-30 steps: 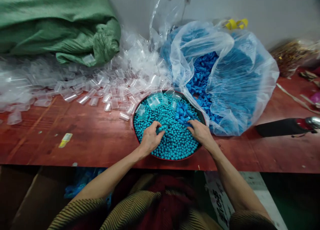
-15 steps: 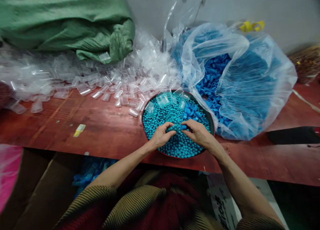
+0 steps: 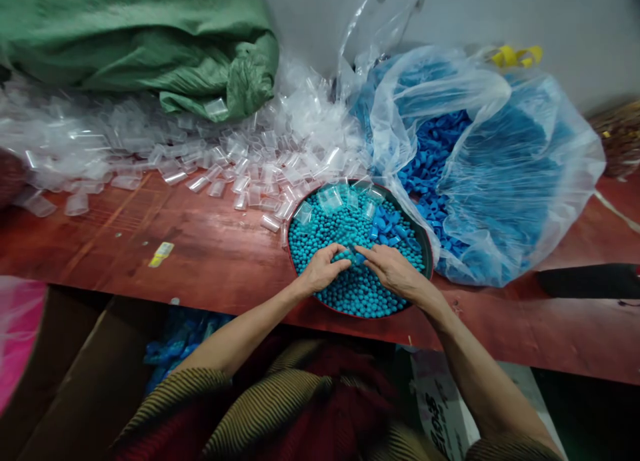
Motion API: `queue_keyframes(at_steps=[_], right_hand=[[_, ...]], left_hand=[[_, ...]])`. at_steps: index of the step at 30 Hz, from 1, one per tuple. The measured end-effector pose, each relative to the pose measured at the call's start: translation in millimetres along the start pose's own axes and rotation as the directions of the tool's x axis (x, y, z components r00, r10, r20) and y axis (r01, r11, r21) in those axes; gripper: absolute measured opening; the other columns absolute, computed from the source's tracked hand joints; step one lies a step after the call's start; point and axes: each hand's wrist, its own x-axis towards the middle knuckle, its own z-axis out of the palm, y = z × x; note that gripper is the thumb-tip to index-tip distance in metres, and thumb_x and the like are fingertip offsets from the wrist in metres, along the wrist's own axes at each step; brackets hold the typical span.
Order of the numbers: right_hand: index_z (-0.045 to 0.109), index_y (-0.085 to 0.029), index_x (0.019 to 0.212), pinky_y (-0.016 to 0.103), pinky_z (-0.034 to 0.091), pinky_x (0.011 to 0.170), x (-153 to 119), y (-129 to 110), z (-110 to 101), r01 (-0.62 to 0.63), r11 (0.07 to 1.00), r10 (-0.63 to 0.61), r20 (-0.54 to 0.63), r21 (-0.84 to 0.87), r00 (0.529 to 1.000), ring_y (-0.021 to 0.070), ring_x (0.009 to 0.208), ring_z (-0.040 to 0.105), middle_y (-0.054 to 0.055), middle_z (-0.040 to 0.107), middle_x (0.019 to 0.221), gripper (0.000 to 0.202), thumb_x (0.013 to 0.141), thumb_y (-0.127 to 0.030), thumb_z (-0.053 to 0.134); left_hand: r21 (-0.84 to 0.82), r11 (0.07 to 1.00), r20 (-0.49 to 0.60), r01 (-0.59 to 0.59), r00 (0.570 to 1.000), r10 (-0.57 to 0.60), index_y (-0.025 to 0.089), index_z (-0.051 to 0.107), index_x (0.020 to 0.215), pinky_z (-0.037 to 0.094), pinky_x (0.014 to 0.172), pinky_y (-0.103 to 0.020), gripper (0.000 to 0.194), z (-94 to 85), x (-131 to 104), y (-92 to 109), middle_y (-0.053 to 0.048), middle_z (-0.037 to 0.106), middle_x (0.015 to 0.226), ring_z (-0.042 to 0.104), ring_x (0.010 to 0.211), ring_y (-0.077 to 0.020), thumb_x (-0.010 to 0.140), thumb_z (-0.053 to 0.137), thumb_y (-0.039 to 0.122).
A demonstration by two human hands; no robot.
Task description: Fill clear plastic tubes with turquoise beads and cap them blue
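Above a round tray (image 3: 431, 264) of turquoise beads (image 3: 363, 301), my two hands meet. My left hand (image 3: 325, 269) is closed, thumb and fingers pinching a small clear plastic tube (image 3: 343, 255) with turquoise beads showing in it. Against the tube's right end, my right hand (image 3: 397, 271) is closed on a small blue plastic cap (image 3: 358, 255), partly hidden by the fingertips. More blue caps (image 3: 389, 226) lie in a heap on the beads at the tray's right. Several loose clear tubes (image 3: 331, 198) rest along its far side.
A large pile of clear tubes (image 3: 260, 174) spreads across the red table (image 3: 210, 247) behind and left of the tray. At the right stands an open clear bag (image 3: 515, 181) full of blue caps. A green sack (image 3: 140, 41) lies at the back left, and a black strip-like object (image 3: 590, 281) at the right.
The blue cap in my right hand has come left against the tube. My right fingers have straightened and closed in toward my left hand, which stays about in place. The view has shifted slightly.
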Motion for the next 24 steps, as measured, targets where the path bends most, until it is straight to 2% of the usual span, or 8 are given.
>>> queue_keyframes(at_steps=[3, 7, 10, 12, 14, 17, 21, 24], right_hand=[[0.065, -0.022, 0.110, 0.033, 0.043, 0.070, -8, 6, -5, -0.076, 0.996, 0.076, -0.013, -0.054, 0.997, 0.0215, 0.074, 0.056, 0.008, 0.062, 0.075, 0.031, 0.090, -0.029, 0.042], [0.059, -0.022, 0.116, 0.035, 0.048, 0.076, -4, 3, -9, -0.150, 0.924, 0.199, -0.106, 0.350, 0.974, 0.0213, 0.083, 0.060, 0.008, 0.065, 0.092, 0.033, 0.088, -0.029, 0.043], [0.061, -0.024, 0.109, 0.031, 0.051, 0.062, 7, -8, -1, -0.196, 0.679, 0.275, 0.002, 0.707, 0.961, 0.0169, 0.066, 0.060, 0.002, 0.064, 0.078, 0.030, 0.085, -0.037, 0.048], [0.064, -0.023, 0.096, 0.029, 0.050, 0.052, 12, -16, 6, -0.244, 0.500, 0.351, 0.063, 0.831, 0.934, 0.0163, 0.058, 0.059, 0.000, 0.062, 0.067, 0.028, 0.080, -0.043, 0.054], [0.064, -0.022, 0.084, 0.029, 0.049, 0.047, 12, -23, 12, -0.265, 0.412, 0.450, 0.058, 0.872, 0.891, 0.0169, 0.056, 0.059, 0.000, 0.061, 0.062, 0.026, 0.076, -0.046, 0.060], [0.066, -0.024, 0.081, 0.030, 0.050, 0.049, 8, -31, 16, -0.261, 0.487, 0.521, -0.037, 0.833, 0.853, 0.0174, 0.056, 0.059, 0.001, 0.062, 0.062, 0.021, 0.078, -0.043, 0.058], [0.069, -0.025, 0.092, 0.033, 0.052, 0.062, 2, -36, 18, -0.188, 0.700, 0.428, -0.195, 0.689, 0.882, 0.0181, 0.060, 0.061, 0.003, 0.067, 0.070, 0.022, 0.084, -0.034, 0.051], [0.069, -0.025, 0.094, 0.033, 0.052, 0.065, 4, -35, 20, -0.127, 0.738, 0.356, -0.223, 0.663, 0.908, 0.0181, 0.063, 0.063, 0.002, 0.067, 0.071, 0.022, 0.085, -0.030, 0.050]], left_hand=[[-0.017, 0.998, -0.009, 0.058, 0.998, -0.058, 0.016, 0.052, 0.088, 0.034, 0.044, -0.018, 0.019, -0.4, -1, 2, 0.006, 0.050, 0.062, 0.042, 0.044, -0.0051, 0.075, 0.054, 0.030], [-0.057, 0.998, 0.039, 0.033, 0.999, -0.031, 0.016, 0.050, 0.089, 0.036, 0.045, -0.018, 0.019, 0.7, -1, 6, 0.006, 0.051, 0.065, 0.046, 0.045, -0.0050, 0.075, 0.055, 0.028], [-0.116, 0.993, 0.070, -0.006, 0.997, 0.014, 0.017, 0.050, 0.096, 0.039, 0.046, -0.018, 0.025, 1.6, -2, 6, 0.004, 0.055, 0.074, 0.048, 0.047, -0.0048, 0.075, 0.056, 0.029], [-0.129, 0.991, 0.077, -0.021, 0.997, 0.031, 0.017, 0.049, 0.104, 0.040, 0.046, -0.019, 0.032, 1.7, -3, 5, 0.004, 0.056, 0.075, 0.049, 0.048, -0.0053, 0.076, 0.057, 0.029], [-0.139, 0.990, 0.074, -0.023, 0.997, 0.034, 0.017, 0.046, 0.116, 0.040, 0.045, -0.019, 0.043, 1.2, -4, 4, 0.004, 0.056, 0.073, 0.049, 0.047, -0.0061, 0.076, 0.057, 0.030], [-0.172, 0.985, 0.048, -0.031, 0.998, 0.040, 0.018, 0.040, 0.130, 0.039, 0.044, -0.019, 0.058, 0.0, -5, 2, 0.004, 0.055, 0.071, 0.050, 0.047, -0.0068, 0.076, 0.057, 0.030], [-0.196, 0.980, 0.040, -0.025, 0.999, 0.034, 0.016, 0.041, 0.133, 0.038, 0.043, -0.018, 0.059, -0.8, -5, 3, 0.005, 0.050, 0.058, 0.048, 0.045, -0.0077, 0.078, 0.054, 0.029], [-0.201, 0.980, 0.007, -0.003, 1.000, 0.004, 0.016, 0.047, 0.126, 0.037, 0.041, -0.018, 0.051, -0.1, -4, 5, 0.005, 0.052, 0.061, 0.046, 0.043, -0.0063, 0.077, 0.054, 0.030]])
